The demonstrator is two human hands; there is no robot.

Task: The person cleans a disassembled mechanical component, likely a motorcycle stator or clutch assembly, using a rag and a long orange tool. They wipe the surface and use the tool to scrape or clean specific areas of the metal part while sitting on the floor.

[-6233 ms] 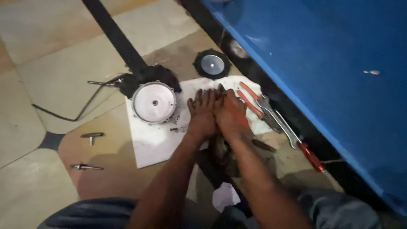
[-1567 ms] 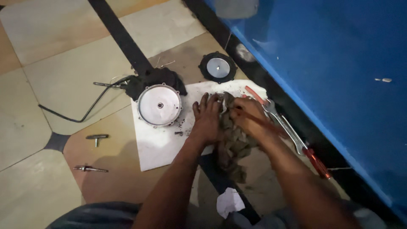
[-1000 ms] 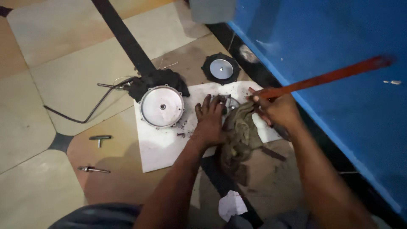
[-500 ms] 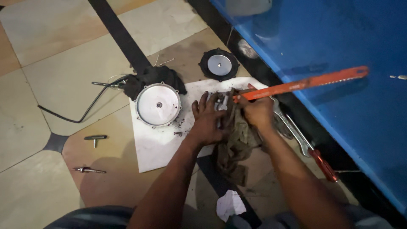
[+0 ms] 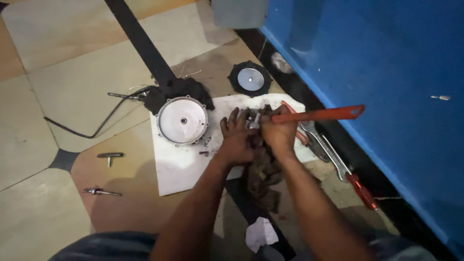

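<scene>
both hands meet over the white sheet (image 5: pixel 179 169): left hand (image 5: pixel 238 137) fingers curled onto a small metal part (image 5: pixel 252 121), right hand (image 5: pixel 279 130) fisted around a red tool (image 5: pixel 321 114), long axis near level, tip toward the blue wall (image 5: pixel 386 72).

small grey metal part (image 5: pixel 252 121) on dirty rag (image 5: pixel 263 176); red flat blade (image 5: pixel 319 114) roughly level
</scene>
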